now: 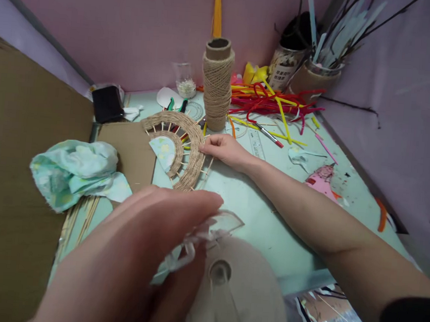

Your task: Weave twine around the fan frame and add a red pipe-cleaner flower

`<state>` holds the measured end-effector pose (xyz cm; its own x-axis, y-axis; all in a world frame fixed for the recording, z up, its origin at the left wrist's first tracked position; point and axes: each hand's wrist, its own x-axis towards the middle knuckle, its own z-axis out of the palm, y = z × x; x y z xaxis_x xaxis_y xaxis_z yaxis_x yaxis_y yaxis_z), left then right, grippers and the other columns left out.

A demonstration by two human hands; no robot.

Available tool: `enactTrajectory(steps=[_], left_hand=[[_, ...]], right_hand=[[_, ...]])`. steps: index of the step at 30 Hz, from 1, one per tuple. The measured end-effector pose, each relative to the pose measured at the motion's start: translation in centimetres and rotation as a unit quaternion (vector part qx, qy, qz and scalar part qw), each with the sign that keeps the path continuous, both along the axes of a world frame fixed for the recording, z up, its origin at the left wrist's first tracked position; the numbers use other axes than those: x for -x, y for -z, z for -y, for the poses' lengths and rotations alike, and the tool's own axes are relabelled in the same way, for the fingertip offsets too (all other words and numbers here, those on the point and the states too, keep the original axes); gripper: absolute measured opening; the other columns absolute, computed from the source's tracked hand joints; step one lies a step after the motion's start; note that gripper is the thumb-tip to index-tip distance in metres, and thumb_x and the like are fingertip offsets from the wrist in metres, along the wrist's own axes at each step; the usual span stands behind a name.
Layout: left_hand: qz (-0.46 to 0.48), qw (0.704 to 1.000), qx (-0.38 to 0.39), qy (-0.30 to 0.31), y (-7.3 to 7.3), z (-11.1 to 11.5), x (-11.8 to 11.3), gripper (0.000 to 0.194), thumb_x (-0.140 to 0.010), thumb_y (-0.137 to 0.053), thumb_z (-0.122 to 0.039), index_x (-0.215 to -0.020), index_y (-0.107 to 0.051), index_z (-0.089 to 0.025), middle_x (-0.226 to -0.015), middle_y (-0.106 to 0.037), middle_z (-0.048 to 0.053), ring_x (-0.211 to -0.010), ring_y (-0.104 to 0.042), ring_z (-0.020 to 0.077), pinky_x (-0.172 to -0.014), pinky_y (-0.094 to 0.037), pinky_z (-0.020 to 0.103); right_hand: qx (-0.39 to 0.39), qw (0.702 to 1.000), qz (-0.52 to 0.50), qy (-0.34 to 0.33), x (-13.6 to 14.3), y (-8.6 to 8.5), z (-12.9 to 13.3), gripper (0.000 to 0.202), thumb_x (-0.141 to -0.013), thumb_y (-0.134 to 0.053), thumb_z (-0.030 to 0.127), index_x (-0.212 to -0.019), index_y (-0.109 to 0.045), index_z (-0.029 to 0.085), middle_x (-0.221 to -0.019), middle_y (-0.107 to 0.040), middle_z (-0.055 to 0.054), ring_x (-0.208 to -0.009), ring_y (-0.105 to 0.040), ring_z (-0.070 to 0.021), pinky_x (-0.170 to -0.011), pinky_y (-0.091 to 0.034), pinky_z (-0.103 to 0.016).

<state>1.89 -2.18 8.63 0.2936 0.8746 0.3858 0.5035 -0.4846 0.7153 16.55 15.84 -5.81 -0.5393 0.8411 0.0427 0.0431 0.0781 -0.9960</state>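
Large and near the camera, my left hand (pixel 137 244) is closed round a clear plastic piece (pixel 183 257), partly blurred. Just right of it and below is a round white disc (pixel 249 292) with a clear stem at its middle. Farther off, my right hand (pixel 223 149) pinches the right edge of a fan-shaped woven piece (pixel 193 132), made of twine bands over thin sticks. A pale green patterned cloth (pixel 162 152) fills the woven piece's inner part. The woven piece lies over the table and a cardboard sheet.
A twine cone (pixel 217 86) stands behind the woven piece. Red and yellow pipe cleaners (pixel 264 103), jars of sticks (pixel 314 77) and a pink glue gun (pixel 321 179) are to the right. Crumpled cloth (pixel 76 170) and upright cardboard (pixel 24 166) are on the left.
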Motion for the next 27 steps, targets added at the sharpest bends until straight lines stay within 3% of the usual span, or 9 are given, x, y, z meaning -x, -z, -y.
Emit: enactTrajectory(steps=[3,7,10,14,21,27], left_hand=[[-0.12,0.991,-0.023,-0.047,0.1,1.6,-0.6,0.045,-0.078,-0.051,-0.023,-0.121,-0.054,-0.035,-0.116,-0.06,-0.004,-0.106,-0.057,0.0236,-0.094,-0.052,0.035],[-0.146,0.988,-0.034,0.041,-0.1,2.6,-1.6,0.055,-0.081,-0.048,-0.023,-0.134,-0.042,-0.031,-0.138,-0.045,0.0,-0.123,-0.045,0.027,-0.106,-0.039,0.042],[-0.134,0.982,-0.071,0.111,0.0,2.8,-2.0,0.059,-0.079,-0.055,-0.039,-0.135,-0.041,-0.029,-0.138,-0.044,0.005,-0.125,-0.043,0.0331,-0.104,-0.038,0.05],[-0.193,0.967,-0.093,0.14,0.4,3.5,-2.0,0.069,-0.073,-0.063,-0.049,-0.133,-0.043,-0.021,-0.139,-0.041,0.015,-0.13,-0.033,0.037,-0.103,-0.035,0.053],[-0.196,0.957,-0.168,0.136,1.8,4.3,-3.2,0.053,-0.073,-0.067,-0.026,-0.12,-0.048,-0.014,-0.133,-0.041,0.019,-0.131,-0.031,0.0368,-0.104,-0.033,0.057],[-0.159,0.96,-0.192,0.123,2.9,4.1,-3.2,0.057,-0.067,-0.068,-0.009,-0.119,-0.047,-0.017,-0.136,-0.033,0.017,-0.13,-0.032,0.0364,-0.103,-0.032,0.06]], right_hand=[[-0.011,1.0,0.0,0.004,0.1,0.2,0.0,0.032,-0.073,-0.062,0.041,-0.061,-0.052,0.014,-0.057,-0.046,0.005,-0.055,-0.036,-0.0069,-0.052,-0.025,-0.022],[-0.026,1.0,0.001,0.008,0.1,0.2,0.1,0.034,-0.072,-0.062,0.044,-0.06,-0.051,0.014,-0.056,-0.043,0.006,-0.054,-0.033,-0.0067,-0.052,-0.024,-0.022],[-0.036,0.999,-0.006,0.004,0.1,0.1,0.1,0.037,-0.071,-0.062,0.046,-0.058,-0.049,0.014,-0.056,-0.041,0.006,-0.054,-0.033,-0.0068,-0.054,-0.025,-0.022],[-0.038,0.999,-0.012,0.001,0.1,0.2,0.2,0.039,-0.07,-0.062,0.049,-0.059,-0.049,0.014,-0.057,-0.044,0.005,-0.056,-0.034,-0.0072,-0.056,-0.027,-0.023],[-0.035,0.999,0.0,0.009,0.2,0.2,0.3,0.037,-0.069,-0.062,0.048,-0.06,-0.052,0.013,-0.056,-0.044,0.005,-0.055,-0.034,-0.0075,-0.055,-0.025,-0.023],[-0.022,1.0,-0.009,0.008,0.3,0.2,0.4,0.037,-0.068,-0.064,0.047,-0.059,-0.052,0.014,-0.055,-0.044,0.005,-0.055,-0.033,-0.0076,-0.054,-0.024,-0.023]])
